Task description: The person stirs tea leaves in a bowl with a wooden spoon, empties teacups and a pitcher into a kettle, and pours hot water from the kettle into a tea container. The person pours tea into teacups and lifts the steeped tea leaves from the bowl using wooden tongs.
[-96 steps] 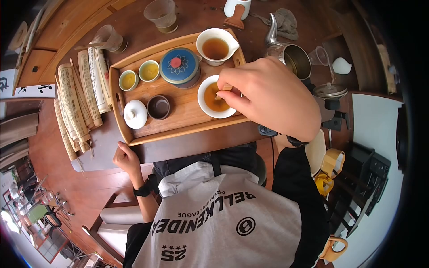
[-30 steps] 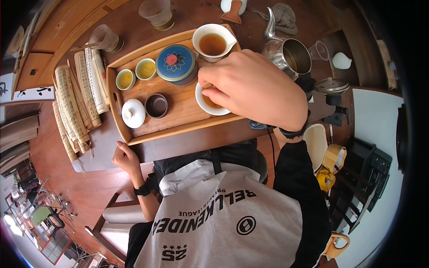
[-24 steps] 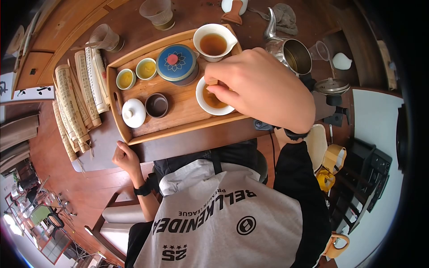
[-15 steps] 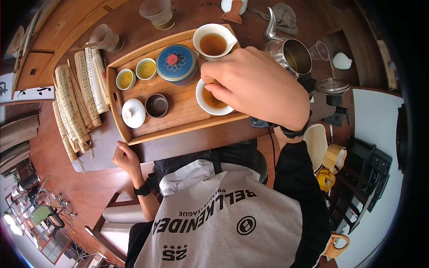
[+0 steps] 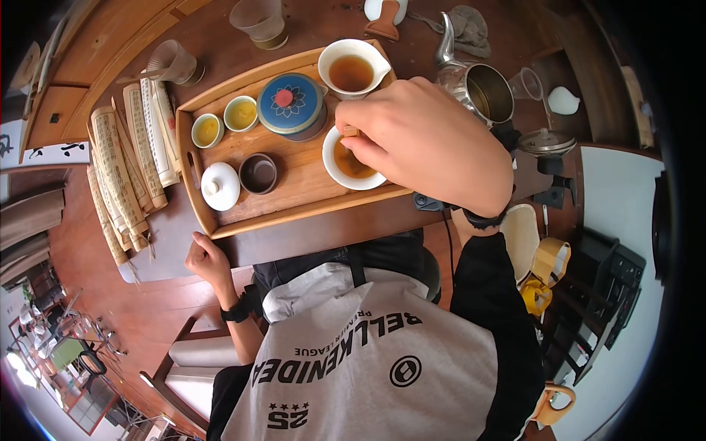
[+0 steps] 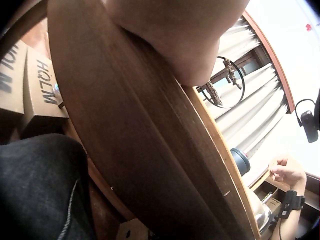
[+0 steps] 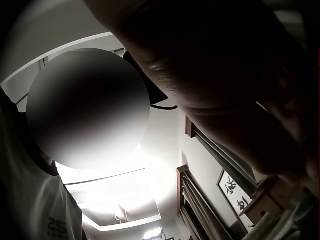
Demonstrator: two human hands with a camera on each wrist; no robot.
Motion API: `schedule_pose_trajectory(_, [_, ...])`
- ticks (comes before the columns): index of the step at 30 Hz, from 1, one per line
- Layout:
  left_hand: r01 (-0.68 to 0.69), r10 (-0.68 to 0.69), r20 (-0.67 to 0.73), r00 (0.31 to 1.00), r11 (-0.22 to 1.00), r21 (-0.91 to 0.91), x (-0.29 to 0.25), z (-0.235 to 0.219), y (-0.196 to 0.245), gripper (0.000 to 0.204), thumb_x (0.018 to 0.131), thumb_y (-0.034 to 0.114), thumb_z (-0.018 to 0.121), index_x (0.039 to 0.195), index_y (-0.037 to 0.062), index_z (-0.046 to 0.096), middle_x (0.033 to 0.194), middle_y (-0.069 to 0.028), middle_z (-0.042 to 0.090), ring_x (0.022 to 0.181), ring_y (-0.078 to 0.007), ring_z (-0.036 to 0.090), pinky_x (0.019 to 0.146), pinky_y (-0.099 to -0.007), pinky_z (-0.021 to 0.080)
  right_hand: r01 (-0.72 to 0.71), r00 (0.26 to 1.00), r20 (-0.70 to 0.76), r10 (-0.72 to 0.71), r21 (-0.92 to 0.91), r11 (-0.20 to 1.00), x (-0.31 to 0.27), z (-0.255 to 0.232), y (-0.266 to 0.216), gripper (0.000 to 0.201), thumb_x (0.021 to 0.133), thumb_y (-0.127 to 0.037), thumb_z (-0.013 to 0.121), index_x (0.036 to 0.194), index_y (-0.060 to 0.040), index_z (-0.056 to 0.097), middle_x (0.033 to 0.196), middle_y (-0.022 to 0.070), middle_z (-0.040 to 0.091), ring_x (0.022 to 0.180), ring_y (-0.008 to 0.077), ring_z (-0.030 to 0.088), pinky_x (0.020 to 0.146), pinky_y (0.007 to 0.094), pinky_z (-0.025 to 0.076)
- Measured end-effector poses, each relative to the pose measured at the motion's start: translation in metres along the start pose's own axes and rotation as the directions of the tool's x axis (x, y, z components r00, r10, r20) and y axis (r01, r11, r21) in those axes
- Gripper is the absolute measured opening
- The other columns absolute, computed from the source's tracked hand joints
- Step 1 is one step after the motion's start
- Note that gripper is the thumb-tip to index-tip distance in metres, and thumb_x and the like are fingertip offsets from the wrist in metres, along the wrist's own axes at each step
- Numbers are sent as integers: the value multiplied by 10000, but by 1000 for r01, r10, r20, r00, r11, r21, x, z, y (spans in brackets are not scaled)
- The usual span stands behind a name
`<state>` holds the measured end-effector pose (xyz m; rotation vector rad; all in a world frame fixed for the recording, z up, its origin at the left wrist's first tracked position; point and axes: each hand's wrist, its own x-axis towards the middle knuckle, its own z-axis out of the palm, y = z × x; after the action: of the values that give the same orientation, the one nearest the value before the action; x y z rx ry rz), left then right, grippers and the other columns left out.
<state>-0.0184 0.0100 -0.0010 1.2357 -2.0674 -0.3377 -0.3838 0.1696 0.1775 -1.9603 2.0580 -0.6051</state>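
Observation:
In the head view my right hand (image 5: pixel 430 140) is over a white bowl of amber tea (image 5: pixel 331 173), on the right of a wooden tray (image 5: pixel 294 218). Thumb and fingertips pinch a thin light wooden stick (image 6: pixel 262 179), whose tip points down into the bowl; the hand hides the bowl's right rim. My left hand (image 5: pixel 207 259) rests idle at the table's front edge, near the tray's left corner, fingers loosely curled around nothing.
On the tray are a blue lidded pot (image 5: pixel 290 106), a spouted white pitcher of tea (image 5: pixel 351 70), two small cups of yellow tea, a dark cup (image 5: pixel 259 173) and a white lid (image 5: pixel 220 186). Bamboo scrolls (image 5: pixel 118 176) lie left; a steel kettle (image 5: pixel 485 92) stands right.
My right hand shifts slightly left and right over the bowl, still pinching the stick. My left hand and the things on the tray stay put.

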Motion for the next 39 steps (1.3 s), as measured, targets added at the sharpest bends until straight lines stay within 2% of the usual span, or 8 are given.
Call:
schedule_pose_trajectory(18, [-2, 2, -7, 1000, 1000, -11, 0, 1, -1, 484, 1028, 78, 496, 567, -43, 412, 484, -95, 341, 454, -142, 259, 453, -373, 201, -25, 999, 31, 25, -2, 1000, -7, -12, -4, 96, 855, -99, 651, 832, -6, 653, 691, 182, 653, 669, 334, 694, 607, 408, 562])
schedule_pose_trajectory(20, [-2, 2, -11, 1000, 1000, -17, -1, 1, -1, 485, 1029, 79, 496, 567, -43, 410, 485, -94, 339, 454, -142, 257, 452, -372, 200, -28, 998, -58, 28, -10, 1000, -11, -16, -6, 113, 885, -143, 671, 866, -40, 632, 751, 107, 688, 658, 317, 657, 596, 418, 500])
schedule_pose_trajectory(24, [9, -9, -9, 1000, 1000, -9, -1, 1, -1, 491, 1030, 83, 497, 565, -43, 404, 485, -91, 331, 456, -142, 254, 452, -373, 197, -33, 998, -55, 32, -22, 999, -11, -15, -6, 116, 889, -144, 665, 864, -36, 630, 739, 115, 679, 664, 328, 655, 608, 416, 504])
schedule_pose_trajectory(26, [3, -3, -7, 1000, 1000, -1, 0, 1, 0, 493, 1030, 85, 498, 564, -42, 403, 485, -91, 329, 457, -141, 253, 452, -373, 197, -30, 999, 31, 31, -16, 999, -6, -3, -2, 118, 891, -145, 660, 867, -33, 630, 730, 117, 673, 671, 337, 653, 619, 416, 506])
schedule_pose_trajectory(29, [7, -7, -3, 1000, 1000, 4, 1, 0, 2, 494, 1028, 86, 500, 562, -42, 401, 484, -91, 326, 457, -139, 254, 452, -372, 197, 17, 998, 56, -14, -47, 999, -2, 3, -1, 119, 890, -145, 661, 861, -34, 631, 737, 114, 675, 677, 338, 653, 626, 415, 508])
schedule_pose_trajectory(33, [8, -8, -15, 1000, 1000, 0, 0, 1, 0, 489, 1026, 85, 500, 566, -46, 398, 485, -92, 327, 456, -138, 255, 452, -372, 198, -22, 999, 28, 23, -16, 1000, -8, -4, -2, 124, 891, -146, 659, 851, -32, 631, 756, 111, 679, 687, 333, 655, 634, 421, 512])
schedule_pose_trajectory(35, [10, -10, -15, 1000, 1000, -2, -1, 1, 0, 487, 1026, 83, 500, 567, -48, 398, 485, -93, 328, 455, -138, 256, 452, -372, 198, -37, 999, 5, 37, -13, 999, -11, -16, -8, 105, 817, -87, 679, 784, 7, 646, 708, 175, 656, 712, 348, 693, 646, 405, 564])
schedule_pose_trajectory(39, [5, -5, -6, 1000, 1000, -1, 0, 0, 1, 488, 1028, 86, 494, 568, -48, 400, 486, -93, 329, 454, -142, 257, 453, -373, 199, -12, 1000, 7, 12, 3, 1000, -9, -9, -4, 102, 818, -82, 681, 786, 8, 646, 709, 177, 656, 706, 350, 690, 645, 402, 564])
